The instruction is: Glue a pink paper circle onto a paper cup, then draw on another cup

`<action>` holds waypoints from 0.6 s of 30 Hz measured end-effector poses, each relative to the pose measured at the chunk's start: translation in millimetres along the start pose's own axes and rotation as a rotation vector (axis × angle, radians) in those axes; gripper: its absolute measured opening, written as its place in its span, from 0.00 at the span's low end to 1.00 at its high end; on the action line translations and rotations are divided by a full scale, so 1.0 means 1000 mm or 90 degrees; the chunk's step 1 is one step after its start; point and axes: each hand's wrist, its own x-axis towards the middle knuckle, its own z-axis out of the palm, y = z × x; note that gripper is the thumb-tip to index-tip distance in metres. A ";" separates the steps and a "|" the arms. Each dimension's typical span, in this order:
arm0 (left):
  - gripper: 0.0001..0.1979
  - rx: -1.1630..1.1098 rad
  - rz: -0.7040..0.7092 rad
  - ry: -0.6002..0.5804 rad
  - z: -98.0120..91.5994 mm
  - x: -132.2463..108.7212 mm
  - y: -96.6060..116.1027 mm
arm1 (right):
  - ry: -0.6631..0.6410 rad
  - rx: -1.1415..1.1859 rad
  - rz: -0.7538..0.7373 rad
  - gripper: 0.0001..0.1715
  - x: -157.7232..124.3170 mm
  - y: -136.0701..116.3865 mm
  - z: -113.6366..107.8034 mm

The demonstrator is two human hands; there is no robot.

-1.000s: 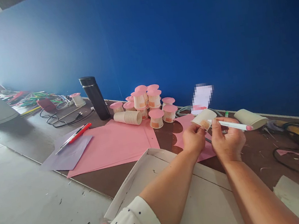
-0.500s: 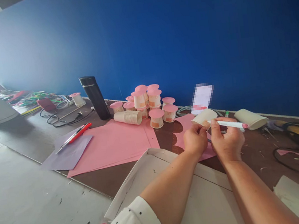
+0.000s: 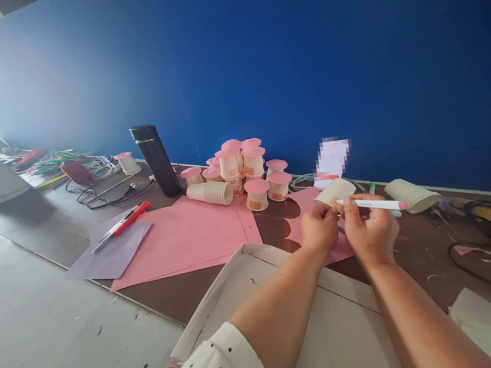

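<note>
My left hand (image 3: pixel 320 229) pinches a small cream paper cup (image 3: pixel 335 191) lying on its side, mouth toward the right. My right hand (image 3: pixel 369 229) grips a white marker (image 3: pixel 375 205) with a pink end, its tip against the cup's side. Both hands hover over a pink paper sheet (image 3: pixel 308 212) on the brown table (image 3: pixel 204 286). Behind them a cluster of paper cups with pink lids (image 3: pixel 246 172) is stacked, with a sleeve of nested cups (image 3: pixel 210 193) lying beside it.
A black flask (image 3: pixel 156 159) stands at the blue wall. Large pink sheets (image 3: pixel 184 237), purple paper (image 3: pixel 112 253) and a red utility knife (image 3: pixel 126 219) lie left. A white cardboard tray (image 3: pixel 238 269) sits in front. Another cup (image 3: pixel 411 195) and cables (image 3: pixel 483 237) lie right.
My right hand has shifted slightly left toward the cup, and the marker has tilted flatter. My left hand has closed in on the cup a little.
</note>
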 end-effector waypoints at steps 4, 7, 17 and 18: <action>0.08 -0.162 -0.068 -0.012 0.001 0.001 0.005 | 0.014 0.001 0.016 0.16 -0.001 0.000 -0.001; 0.08 -0.179 -0.069 -0.013 0.002 0.000 0.008 | -0.001 0.007 0.004 0.17 -0.001 0.000 0.000; 0.08 -0.111 -0.029 -0.013 0.003 0.004 -0.003 | -0.012 -0.008 -0.014 0.16 0.000 0.002 0.002; 0.08 -0.105 -0.028 -0.012 0.003 0.005 -0.003 | -0.018 -0.009 -0.017 0.16 0.000 0.002 0.002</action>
